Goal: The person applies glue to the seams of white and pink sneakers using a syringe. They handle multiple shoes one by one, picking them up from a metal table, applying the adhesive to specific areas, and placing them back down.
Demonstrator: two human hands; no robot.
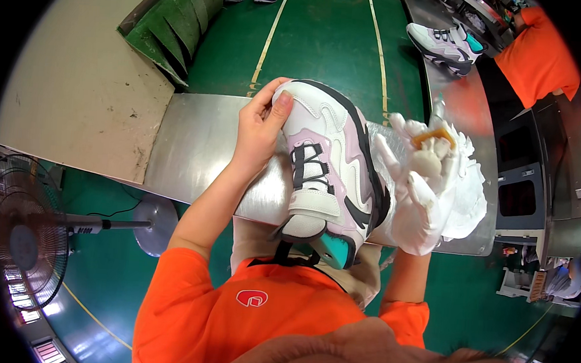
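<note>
A white, lilac and black sneaker (331,164) is tilted over the metal bench edge, toe away from me and heel near my body. My bare left hand (261,121) is closed round its toe, thumb on top. A teal block (337,251), apparently a shoe last, shows in the heel opening below the grey strap (315,203). To the right of the sneaker, my right hand (421,195), in a white glove, is raised with its fingers curled. Among them is a small amber-coloured piece (435,136). Crumpled white cloth (467,200) lies behind this hand and partly blends with the glove.
A green conveyor belt (324,39) runs away beyond the metal bench (201,137). Another sneaker (445,46) rests on the ledge at right, near a person in an orange shirt (540,60). A beige machine housing (86,72) with green flaps (170,30) stands left, above a fan (24,240).
</note>
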